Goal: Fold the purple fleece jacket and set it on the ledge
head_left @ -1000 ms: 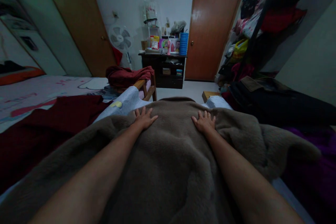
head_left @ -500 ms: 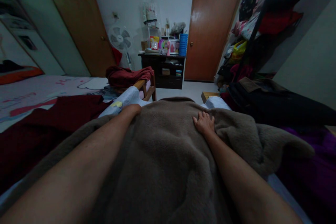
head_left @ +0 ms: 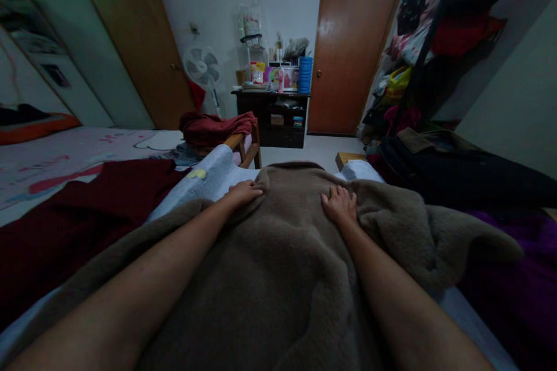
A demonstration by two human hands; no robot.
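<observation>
A brown fleecy coat (head_left: 287, 243) lies spread out in front of me, its collar at the far end and one sleeve (head_left: 470, 237) stretched to the right. My left hand (head_left: 244, 192) is closed on the coat's far left edge, which is pulled up into a fold at the fingers. On the coat's upper right part rests my right hand (head_left: 340, 204), palm down with fingers spread. Beneath the coat a pale sheet (head_left: 217, 165) with a yellow patch shows at the far left corner.
Dark red cloth (head_left: 100, 203) lies on the left, over a printed pink bedsheet (head_left: 104, 148). Folded dark clothes (head_left: 456, 168) and purple cloth (head_left: 517, 266) are at the right. Beyond stand a wooden rail with red cloth (head_left: 217, 127), a fan (head_left: 203, 66) and a dark cabinet (head_left: 256, 119).
My left hand has moved right and inward, drawing the coat's left edge with it and uncovering more pale sheet. My right hand stays in place on the coat.
</observation>
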